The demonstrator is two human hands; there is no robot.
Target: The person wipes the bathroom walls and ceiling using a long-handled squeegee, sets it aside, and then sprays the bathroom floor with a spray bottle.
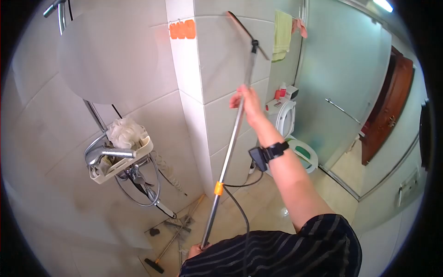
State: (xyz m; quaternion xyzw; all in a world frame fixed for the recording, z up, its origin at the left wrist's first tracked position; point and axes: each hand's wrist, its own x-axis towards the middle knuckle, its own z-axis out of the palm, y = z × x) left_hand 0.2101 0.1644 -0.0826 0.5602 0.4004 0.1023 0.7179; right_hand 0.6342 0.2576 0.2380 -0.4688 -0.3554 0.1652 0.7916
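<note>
striped sleeve (pixel 334 233) foremost, right hand (pixel 247 100) encircles pole (pixel 229 152), left hand (pixel 195 250) clasps lower (blade (pixel 242 27) above).

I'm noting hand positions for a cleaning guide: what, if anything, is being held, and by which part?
A long-handled squeegee: the left hand holds its dark lower section, the right hand its silver upper section.

the long silver-poled squeegee (pixel 231 147) slants upward, blade (pixel 242 26) uppermost
</note>
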